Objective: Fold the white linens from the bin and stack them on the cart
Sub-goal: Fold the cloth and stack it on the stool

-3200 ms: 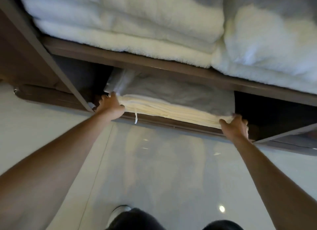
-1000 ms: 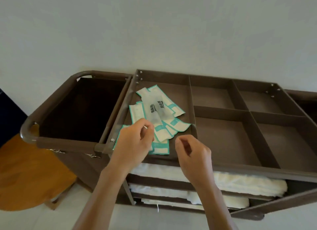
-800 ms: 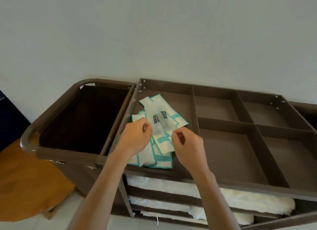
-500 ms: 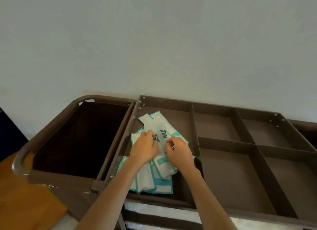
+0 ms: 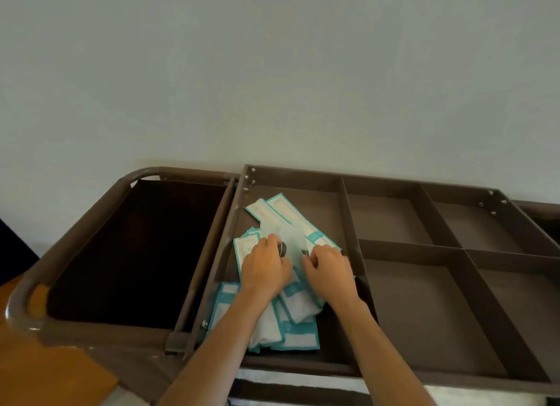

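Head view: a person stood over a brown cart (image 5: 394,373) set against a pale wall (image 5: 272,72), both bare arms reaching into its top tray.
Fingers: those of the left hand (image 5: 263,273) and the right hand (image 5: 331,273) were curled, and between them they pinched a clear packet (image 5: 292,242) with something dark inside.
White linens: only a pale sliver (image 5: 485,399) showed on the shelf under the tray, below the fingers and nearer to the person; neither hand touched it.
Bin: the dark bin (image 5: 88,220) hung just left of the fingers, and I saw nothing white inside it.
Handling: the linens looked soft and limp, likely light one at a time, prone to sag and lose a fold if lifted from the middle.
Where to take hold: I would have judged two corners of one edge best, one per hand, so that the cloth hung flat.
Under the fingers: teal-edged packets (image 5: 298,333) lay fanned and overlapping in the same tray compartment.
Right of the fingers: dividers (image 5: 351,217) split the tray into further compartments.
Far left, low: an orange wooden surface (image 5: 45,375) showed beyond the bin.
In the way: both hands were taken up by the packet, and the tray's front rim hung over the shelf of linens.
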The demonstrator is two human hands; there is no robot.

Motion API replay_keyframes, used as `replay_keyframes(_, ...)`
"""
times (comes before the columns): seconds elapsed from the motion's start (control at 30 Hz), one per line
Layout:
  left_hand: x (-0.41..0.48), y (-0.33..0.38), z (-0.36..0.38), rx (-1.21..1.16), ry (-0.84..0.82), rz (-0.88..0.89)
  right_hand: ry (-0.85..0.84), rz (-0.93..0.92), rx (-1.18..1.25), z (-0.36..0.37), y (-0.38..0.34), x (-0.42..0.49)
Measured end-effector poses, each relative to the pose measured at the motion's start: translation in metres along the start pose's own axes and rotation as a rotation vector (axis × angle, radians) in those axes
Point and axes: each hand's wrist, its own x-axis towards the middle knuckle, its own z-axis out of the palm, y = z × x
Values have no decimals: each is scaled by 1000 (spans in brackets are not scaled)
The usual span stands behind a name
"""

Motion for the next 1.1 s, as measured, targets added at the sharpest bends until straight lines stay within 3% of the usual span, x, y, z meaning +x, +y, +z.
replay_keyframes(0.17,-2,2,2,2,-8,1,-11,60,117,-1,-2,-1)
replay_keyframes(0.3,-2,2,7,150,-62,34,-86,97,119,2,0,0)
replay_keyframes(0.43,-1,2,8,105,-42,22,-112,109,114,-1,0,-1)
replay_keyframes(0.77,-5,8,2,-117,55,50,113,76,269,-14,2,-11)
replay_keyframes(1.1,-17,104,21,-228,89,115,327,66,393,-66,57,-28)
